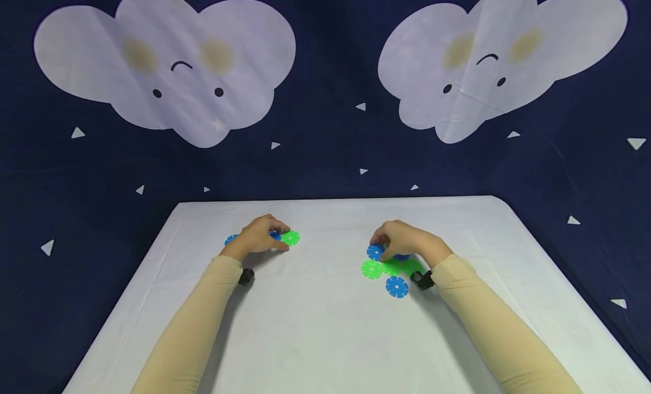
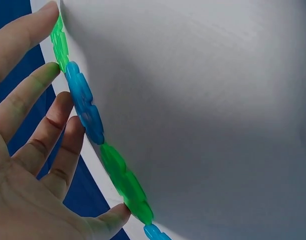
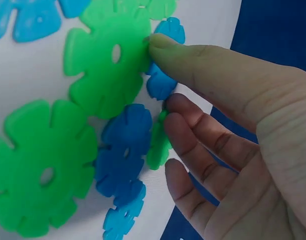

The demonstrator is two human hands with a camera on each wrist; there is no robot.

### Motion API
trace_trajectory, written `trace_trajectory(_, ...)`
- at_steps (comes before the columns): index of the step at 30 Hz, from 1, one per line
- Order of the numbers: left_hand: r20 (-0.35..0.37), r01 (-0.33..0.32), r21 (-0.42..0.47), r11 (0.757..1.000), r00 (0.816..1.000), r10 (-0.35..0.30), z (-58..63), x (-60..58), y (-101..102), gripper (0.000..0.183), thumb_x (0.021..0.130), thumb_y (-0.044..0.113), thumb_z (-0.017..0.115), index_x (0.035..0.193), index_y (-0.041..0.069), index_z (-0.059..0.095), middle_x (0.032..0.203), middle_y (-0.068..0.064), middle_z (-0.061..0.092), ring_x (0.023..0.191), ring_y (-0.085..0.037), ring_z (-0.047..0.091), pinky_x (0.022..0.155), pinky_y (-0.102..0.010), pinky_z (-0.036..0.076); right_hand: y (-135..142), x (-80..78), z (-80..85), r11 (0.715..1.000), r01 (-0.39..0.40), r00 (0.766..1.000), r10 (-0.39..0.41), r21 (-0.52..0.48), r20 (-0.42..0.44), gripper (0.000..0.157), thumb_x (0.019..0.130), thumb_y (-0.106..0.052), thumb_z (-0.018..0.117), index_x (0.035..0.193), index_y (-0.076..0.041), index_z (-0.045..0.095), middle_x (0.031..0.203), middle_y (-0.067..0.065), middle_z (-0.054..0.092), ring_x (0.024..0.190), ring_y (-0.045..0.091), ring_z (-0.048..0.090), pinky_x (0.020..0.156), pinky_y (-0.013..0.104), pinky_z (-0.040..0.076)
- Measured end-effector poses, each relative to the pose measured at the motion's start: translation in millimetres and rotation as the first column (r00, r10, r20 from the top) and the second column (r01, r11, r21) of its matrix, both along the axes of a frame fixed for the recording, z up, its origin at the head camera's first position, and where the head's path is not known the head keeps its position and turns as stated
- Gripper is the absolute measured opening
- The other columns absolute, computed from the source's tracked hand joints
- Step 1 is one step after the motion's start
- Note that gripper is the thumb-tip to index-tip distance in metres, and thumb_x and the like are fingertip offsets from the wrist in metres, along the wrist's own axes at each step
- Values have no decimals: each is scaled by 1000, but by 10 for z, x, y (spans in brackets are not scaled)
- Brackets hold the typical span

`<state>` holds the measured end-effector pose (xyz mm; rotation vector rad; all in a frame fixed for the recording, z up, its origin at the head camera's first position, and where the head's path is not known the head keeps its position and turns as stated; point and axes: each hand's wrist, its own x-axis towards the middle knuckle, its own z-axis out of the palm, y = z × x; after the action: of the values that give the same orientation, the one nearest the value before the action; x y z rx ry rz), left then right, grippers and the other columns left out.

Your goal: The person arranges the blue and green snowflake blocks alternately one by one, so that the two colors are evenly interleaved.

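A row of notched plastic snowflake discs, green and blue in turn, lies at the left. At its right end my left hand (image 1: 260, 234) pinches a green disc (image 1: 291, 238) between thumb and index finger. Its other fingers touch the neighbouring blue disc (image 2: 84, 102) and a second green disc (image 2: 125, 182) in the left wrist view. Over a loose group of discs at the right, my right hand (image 1: 404, 237) pinches a blue disc (image 1: 375, 252) by its edge. The thumb (image 3: 165, 44) shows on it in the right wrist view; the index finger is hidden there.
Under the right wrist lie several green discs, one at the left side (image 1: 372, 269) of the group, and a blue disc (image 1: 396, 287) nearer me. The white table (image 1: 315, 326) ends at a dark blue cloth backdrop (image 1: 325, 156) with clouds and triangles.
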<state>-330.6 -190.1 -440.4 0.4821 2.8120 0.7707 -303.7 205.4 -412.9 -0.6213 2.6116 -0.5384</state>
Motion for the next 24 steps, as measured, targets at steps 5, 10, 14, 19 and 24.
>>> trace_trajectory(5,2,-13,4,1000,1000,13,-24,-8,12,54,85,35,93,134,18,77,132,-10,68,126,-32,62,110,-66,44,9,18,-20,1000,13,1000,-14,-22,-8,40,86,-10,90,125,-8,77,115,5,76,106,20,67,100,42,58)
trace_trajectory(10,0,-25,7,1000,1000,25,-10,3,23,52,85,34,93,132,19,78,132,-9,68,127,-33,62,111,-67,42,-2,30,-33,999,22,1000,-23,-36,-20,41,86,-10,90,125,-6,77,113,5,76,103,19,66,97,39,59)
trace_trajectory(14,-9,-19,2,1000,1000,19,14,5,38,50,85,34,92,131,19,78,134,-10,68,127,-34,62,110,-67,43,-11,39,-26,999,27,999,-28,-35,-30,39,86,-10,90,123,-5,77,109,4,76,101,18,66,96,39,59)
trace_trajectory(19,-16,-20,-7,1000,1000,20,22,11,52,49,86,33,92,131,18,78,135,-11,67,127,-35,61,110,-66,43,-25,35,-33,999,35,998,-37,-32,-42,36,86,-12,90,120,-6,78,107,4,75,99,18,66,95,39,59)
trace_trajectory(24,-15,-29,4,1000,999,29,2,5,48,46,87,33,91,129,18,79,136,-11,67,129,-36,60,112,-67,42,-59,39,-10,999,43,998,-43,-14,-41,35,86,-12,91,118,-6,78,107,5,76,99,18,67,96,39,59)
